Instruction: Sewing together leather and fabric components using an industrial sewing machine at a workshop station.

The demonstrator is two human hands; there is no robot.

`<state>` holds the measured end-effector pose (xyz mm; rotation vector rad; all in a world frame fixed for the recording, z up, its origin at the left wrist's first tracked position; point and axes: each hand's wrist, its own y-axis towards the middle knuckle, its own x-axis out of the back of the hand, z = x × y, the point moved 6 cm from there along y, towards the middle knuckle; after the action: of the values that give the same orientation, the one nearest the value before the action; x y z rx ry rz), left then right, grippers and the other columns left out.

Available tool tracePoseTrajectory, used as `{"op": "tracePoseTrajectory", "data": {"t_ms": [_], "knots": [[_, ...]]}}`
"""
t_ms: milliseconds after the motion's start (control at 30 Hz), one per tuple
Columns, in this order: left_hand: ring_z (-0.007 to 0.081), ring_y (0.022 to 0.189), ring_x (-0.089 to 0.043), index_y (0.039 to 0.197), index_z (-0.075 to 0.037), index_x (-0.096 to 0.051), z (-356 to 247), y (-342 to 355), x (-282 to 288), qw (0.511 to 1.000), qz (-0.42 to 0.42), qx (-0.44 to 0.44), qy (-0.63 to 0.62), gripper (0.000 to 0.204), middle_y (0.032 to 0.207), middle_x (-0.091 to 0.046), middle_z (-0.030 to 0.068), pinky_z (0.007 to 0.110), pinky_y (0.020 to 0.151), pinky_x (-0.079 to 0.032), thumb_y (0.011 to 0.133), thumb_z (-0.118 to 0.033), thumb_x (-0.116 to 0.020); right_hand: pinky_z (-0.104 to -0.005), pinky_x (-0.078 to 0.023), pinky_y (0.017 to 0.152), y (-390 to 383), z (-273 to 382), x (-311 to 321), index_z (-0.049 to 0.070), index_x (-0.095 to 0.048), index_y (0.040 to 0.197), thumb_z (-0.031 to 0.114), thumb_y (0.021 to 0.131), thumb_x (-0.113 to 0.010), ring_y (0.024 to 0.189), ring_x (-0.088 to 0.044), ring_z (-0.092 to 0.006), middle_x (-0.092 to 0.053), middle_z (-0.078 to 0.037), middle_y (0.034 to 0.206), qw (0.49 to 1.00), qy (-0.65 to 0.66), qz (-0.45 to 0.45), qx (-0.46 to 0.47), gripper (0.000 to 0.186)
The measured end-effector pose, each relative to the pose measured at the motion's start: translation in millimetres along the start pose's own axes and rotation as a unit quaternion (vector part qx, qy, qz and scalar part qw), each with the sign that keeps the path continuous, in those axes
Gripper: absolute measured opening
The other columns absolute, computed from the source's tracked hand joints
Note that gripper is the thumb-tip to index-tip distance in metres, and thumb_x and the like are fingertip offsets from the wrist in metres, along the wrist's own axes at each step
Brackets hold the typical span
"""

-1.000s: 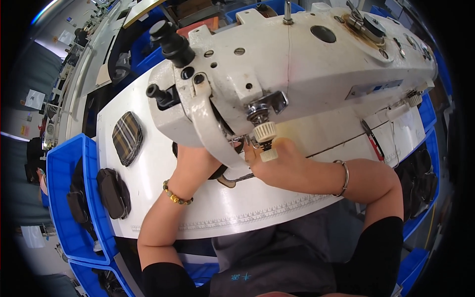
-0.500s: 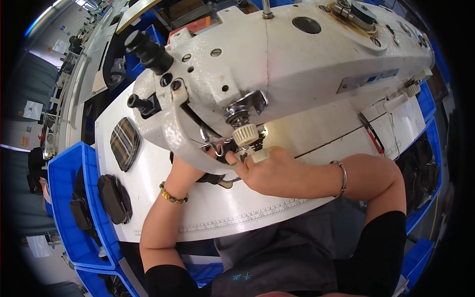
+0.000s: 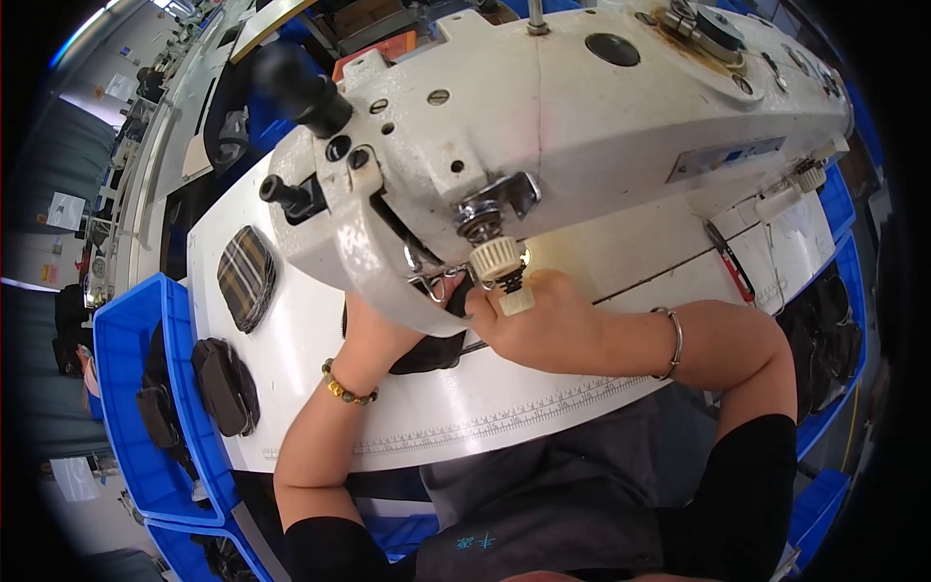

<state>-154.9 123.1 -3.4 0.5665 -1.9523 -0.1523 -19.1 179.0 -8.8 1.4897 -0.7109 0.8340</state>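
A dark cloth piece [image 3: 427, 355] lies on the white table under the head of a sewing machine [image 3: 582, 126], partly covered by the machine and my hands. My left hand [image 3: 380, 328], with a beaded bracelet at the wrist, rests at its left side. The machine's curved guard hides most of that hand's fingers, so their grip cannot be made out. My right hand [image 3: 538, 325] is closed at the right of the needle area, its curled fingers and thumb pinching the edge of the dark cloth. Just above its knuckles sits a cream tension knob [image 3: 496, 258].
At left on the table lie a plaid cloth piece [image 3: 246, 278] and a dark folded piece [image 3: 224, 386]. Beside them stands a blue bin [image 3: 126, 320] with dark pieces. A red-and-black cutter [image 3: 729, 263] lies at right, near another bin's dark pieces [image 3: 824, 330]. A ruler strip [image 3: 504, 411] follows the front edge.
Both hands have shifted slightly under the machine head. The dark cloth has turned, and more of its dark face now shows between my hands. The view has moved a little.
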Motion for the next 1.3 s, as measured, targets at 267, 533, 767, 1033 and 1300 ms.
{"op": "tracePoseTrajectory", "data": {"t_ms": [267,533,767,1033,1300], "knots": [[0.019,0.056,-0.054,0.09,-0.002,-0.065,3,-4,-5,0.999,0.02,0.026,0.043,0.031,0.067,-0.061,0.0061,0.031,0.053,-0.043,0.071,-0.022,-0.079,-0.0325,-0.043,0.041,-3,5,-7,0.007,-0.06,0.065,0.011,0.063,-0.063,0.045,-0.058,-0.0185,-0.052,-0.004,0.05,0.999,0.017,0.017,0.029,0.006],[0.0332,0.085,-0.062,0.099,0.0,-0.065,0,0,-6,0.993,0.066,0.09,0.041,0.036,0.093,-0.067,0.0154,0.04,0.075,-0.049,0.071,-0.02,-0.075,-0.0327,-0.042,0.04,-6,-9,-18,0.01,-0.059,0.056,0.012,0.06,-0.066,0.05,-0.06,-0.0201,-0.056,-0.006,0.056,1.0,0.009,-0.016,0.014,0.008],[0.0357,0.089,-0.062,0.102,0.0,-0.063,0,-2,-8,0.996,0.05,0.034,0.061,0.036,0.097,-0.066,0.0167,0.041,0.078,-0.048,0.071,-0.016,-0.074,-0.0337,-0.043,0.04,-5,-16,-11,0.008,-0.059,0.055,0.013,0.058,-0.065,0.05,-0.061,-0.0222,-0.059,-0.011,0.063,0.995,0.088,0.001,-0.054,0.007],[0.0344,0.082,-0.063,0.099,0.0,-0.063,12,-7,-6,0.998,0.043,0.045,0.031,0.03,0.09,-0.067,0.0149,0.039,0.072,-0.049,0.075,-0.014,-0.072,-0.0303,-0.04,0.036,-8,20,10,-0.01,-0.066,0.096,0.008,0.071,-0.059,0.041,-0.053,-0.0155,-0.056,-0.005,0.055,0.993,0.068,0.084,0.048,0.031],[0.031,0.098,-0.061,0.11,-0.006,-0.063,-61,-19,26,0.978,0.135,-0.153,0.049,0.048,0.113,-0.064,0.0114,0.04,0.082,-0.048,0.069,-0.027,-0.077,-0.0303,-0.04,0.036,-21,31,4,-0.015,-0.063,0.107,0.01,0.071,-0.058,0.041,-0.054,-0.0143,-0.055,-0.005,0.051,0.985,0.036,0.165,0.045,0.044]]}}
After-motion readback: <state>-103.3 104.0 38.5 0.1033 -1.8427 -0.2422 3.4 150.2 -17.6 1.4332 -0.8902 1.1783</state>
